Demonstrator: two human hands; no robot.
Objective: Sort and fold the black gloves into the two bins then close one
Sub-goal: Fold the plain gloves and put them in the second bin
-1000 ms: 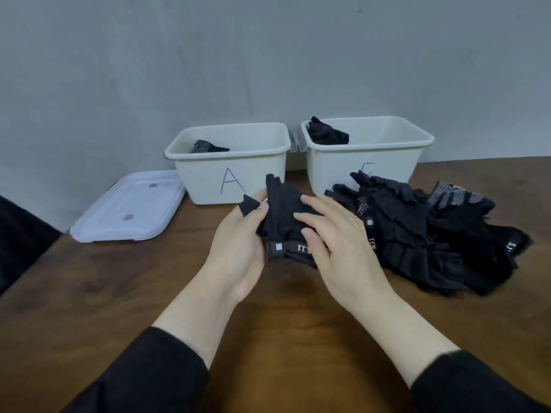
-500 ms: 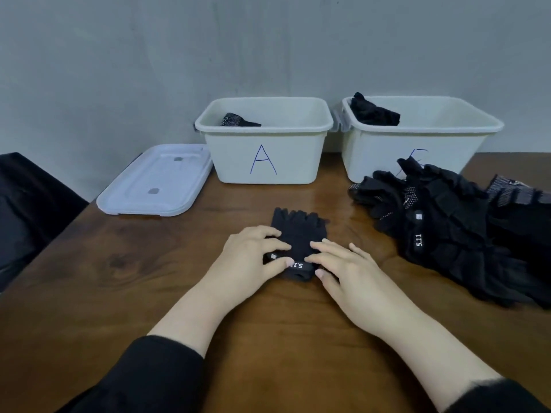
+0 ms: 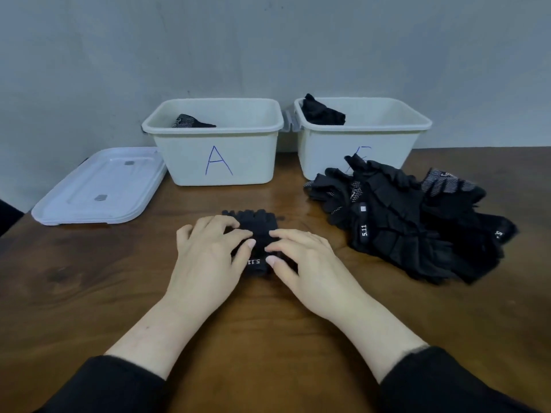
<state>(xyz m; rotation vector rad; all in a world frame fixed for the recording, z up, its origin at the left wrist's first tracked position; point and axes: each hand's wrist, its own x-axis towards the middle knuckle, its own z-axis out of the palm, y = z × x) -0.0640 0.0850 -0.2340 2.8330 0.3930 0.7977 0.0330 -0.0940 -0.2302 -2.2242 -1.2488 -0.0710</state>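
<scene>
Both hands (image 3: 208,257) (image 3: 310,260) press flat on the black glove (image 3: 258,231).

blue "a" on left bin (image 3: 220,162); "5.11" on glove tags (image 3: 364,230)

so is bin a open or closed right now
Open. Bin A has no lid on its rim, a dark glove shows inside, and the lid lies flat on the table beside it.

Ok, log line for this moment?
phase: flattening | left hand, right hand: pressing black fabric glove on brown wooden table | white plastic bins: open
</scene>
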